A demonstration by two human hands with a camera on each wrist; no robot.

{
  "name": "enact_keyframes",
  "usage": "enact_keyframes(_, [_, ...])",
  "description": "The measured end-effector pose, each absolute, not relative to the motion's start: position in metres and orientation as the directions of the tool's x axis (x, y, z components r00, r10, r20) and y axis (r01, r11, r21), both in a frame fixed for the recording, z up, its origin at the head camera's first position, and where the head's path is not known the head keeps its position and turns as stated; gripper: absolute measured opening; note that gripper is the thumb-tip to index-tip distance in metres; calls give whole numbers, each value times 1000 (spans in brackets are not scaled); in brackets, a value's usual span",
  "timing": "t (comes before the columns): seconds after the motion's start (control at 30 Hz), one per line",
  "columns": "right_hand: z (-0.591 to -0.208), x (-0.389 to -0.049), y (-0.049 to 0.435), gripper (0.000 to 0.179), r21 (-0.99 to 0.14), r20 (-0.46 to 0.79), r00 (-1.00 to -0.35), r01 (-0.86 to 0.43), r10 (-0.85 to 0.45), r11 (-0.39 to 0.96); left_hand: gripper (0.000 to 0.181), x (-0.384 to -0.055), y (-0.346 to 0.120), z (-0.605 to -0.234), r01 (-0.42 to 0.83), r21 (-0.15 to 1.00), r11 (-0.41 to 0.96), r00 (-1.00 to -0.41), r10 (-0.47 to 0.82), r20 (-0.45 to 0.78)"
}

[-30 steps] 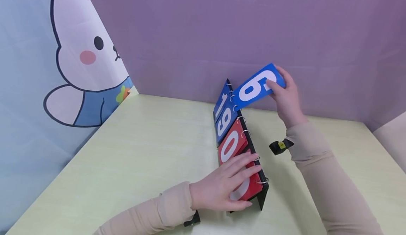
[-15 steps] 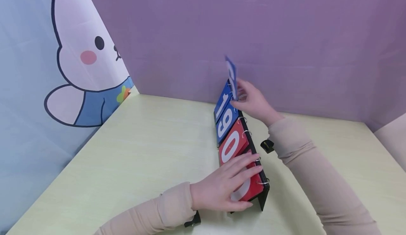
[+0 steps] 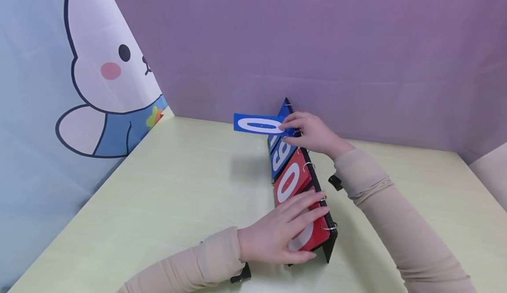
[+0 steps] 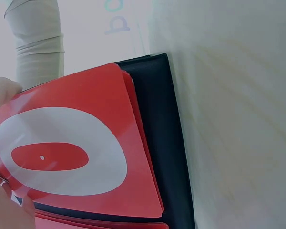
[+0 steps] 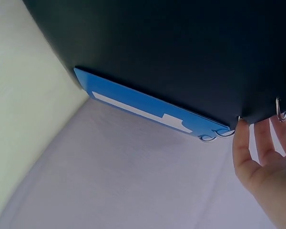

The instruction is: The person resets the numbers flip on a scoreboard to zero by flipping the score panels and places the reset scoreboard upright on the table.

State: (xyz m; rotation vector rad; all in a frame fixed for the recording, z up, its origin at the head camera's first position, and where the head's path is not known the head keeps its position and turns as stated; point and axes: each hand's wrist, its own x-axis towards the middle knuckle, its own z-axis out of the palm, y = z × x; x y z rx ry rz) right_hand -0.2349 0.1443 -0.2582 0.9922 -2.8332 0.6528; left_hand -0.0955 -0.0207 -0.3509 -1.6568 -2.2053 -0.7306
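Where one card point(image 3: 259, 125) juts out, it's blue — its 0 white

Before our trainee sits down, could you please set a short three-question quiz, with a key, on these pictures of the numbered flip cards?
1. Multiple choice: in the head view, which numeral shows on the blue card in the right hand?
a) 4
b) 0
c) 7
2. True or false: the left hand rests on a red card.
3. Short answer: what fastens the cards to the black scoreboard?

Key:
1. b
2. True
3. Thin rings along its upper edge.
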Motion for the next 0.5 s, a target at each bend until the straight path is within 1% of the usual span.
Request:
enact_keyframes(0.17, [-256,-235,142,24,-335,167,-762,-641,-626,691,84,-96,-21,-352,961,187,206,-276,795,540])
enact_keyframes(0.33, [-254,-236,141,21,-325,117,-750,-648,-651,689,84,-96,-20,-353,963,174,205,-267,793,547])
enact_keyframes(0.4, [-255,-237,142,22,-343,111,-753,-642,-649,686,84,-96,-20,-353,964,174,201,-264,793,549])
enact_keyframes(0.5, [-260,-238,145,29,-411,126,-768,-617,-628,672,84,-96,-20,-353,965,173,198,-261,793,550])
